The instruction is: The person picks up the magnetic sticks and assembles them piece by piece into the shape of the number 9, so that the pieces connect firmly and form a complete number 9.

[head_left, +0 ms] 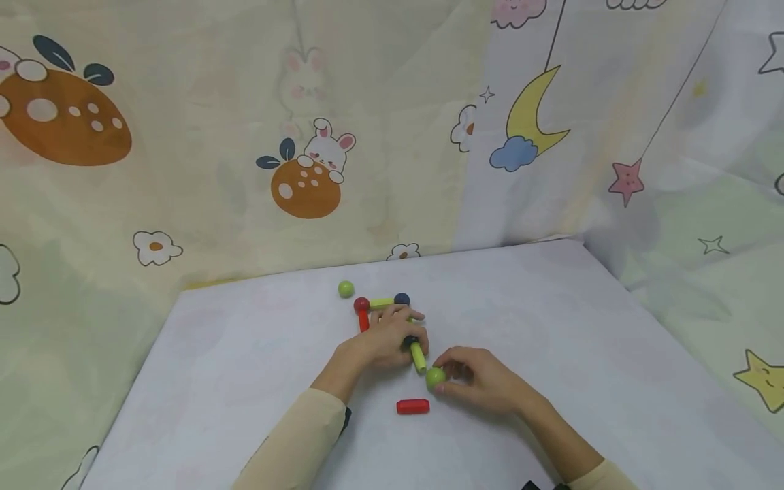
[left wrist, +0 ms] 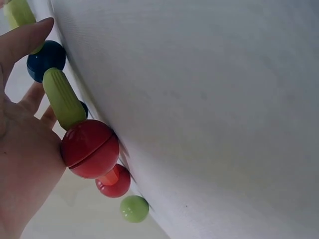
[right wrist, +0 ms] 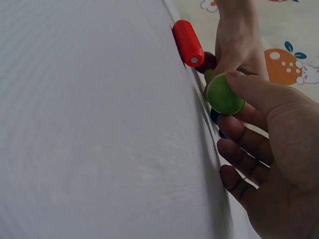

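Observation:
My left hand [head_left: 387, 338] reaches over a joined chain of toy balls and sticks, gripping it by a dark blue ball [left wrist: 46, 60]. A yellow-green stick [head_left: 418, 357] sticks out from that ball toward my right hand [head_left: 484, 381]. In the left wrist view, another yellow-green stick [left wrist: 64, 97] links the blue ball to a red ball [left wrist: 90, 149] beside the palm. Between thumb and index finger, my right hand pinches a green ball [head_left: 435, 378], close to the free end of the stick. Part of the chain is hidden under the left hand.
A loose red stick [head_left: 413, 406] lies in front of the hands. At the chain's far side, a red ball [head_left: 362, 305] joins a red stick [head_left: 364, 321] and a yellow-green stick leading to a blue ball [head_left: 401, 299]. Behind sits another green ball [head_left: 346, 289] on the white table [head_left: 245, 354].

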`<state>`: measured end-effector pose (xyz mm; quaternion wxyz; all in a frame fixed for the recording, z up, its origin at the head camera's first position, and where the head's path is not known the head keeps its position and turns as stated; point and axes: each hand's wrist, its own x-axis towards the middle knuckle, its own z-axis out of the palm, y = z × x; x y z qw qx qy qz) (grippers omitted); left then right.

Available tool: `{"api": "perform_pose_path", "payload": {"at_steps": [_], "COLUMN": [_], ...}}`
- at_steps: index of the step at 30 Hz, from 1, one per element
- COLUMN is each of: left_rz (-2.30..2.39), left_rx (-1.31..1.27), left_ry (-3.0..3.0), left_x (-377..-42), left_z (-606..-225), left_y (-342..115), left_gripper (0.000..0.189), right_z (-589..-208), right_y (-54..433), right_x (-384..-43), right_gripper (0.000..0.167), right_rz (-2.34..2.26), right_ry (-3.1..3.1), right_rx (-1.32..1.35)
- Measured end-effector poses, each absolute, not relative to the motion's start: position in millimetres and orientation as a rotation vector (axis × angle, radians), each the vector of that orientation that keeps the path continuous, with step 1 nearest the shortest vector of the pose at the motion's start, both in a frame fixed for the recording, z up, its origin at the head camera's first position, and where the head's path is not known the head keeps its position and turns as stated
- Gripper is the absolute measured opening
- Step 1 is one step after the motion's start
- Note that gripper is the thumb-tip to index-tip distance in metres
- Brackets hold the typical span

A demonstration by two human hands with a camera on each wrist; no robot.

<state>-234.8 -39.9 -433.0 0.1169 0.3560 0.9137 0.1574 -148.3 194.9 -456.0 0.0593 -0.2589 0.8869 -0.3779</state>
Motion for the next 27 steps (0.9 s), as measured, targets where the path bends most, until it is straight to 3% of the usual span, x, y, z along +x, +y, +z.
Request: {"api": "perform_pose_path", "payload": {"at_steps": [27], "left_rz": [0.490], "left_rx": [1.015], "left_ry": [2.661], "left_x": [-235], "left_z": [-433], "left_y": [-39], "left_gripper": [0.029], "right_z": [-460], "right_y": [184], "right_x": [-143], "right_gripper": [0.027], "right_rz": [-1.232], "right_ry": [2.645], "right_rx": [-0.780]}}
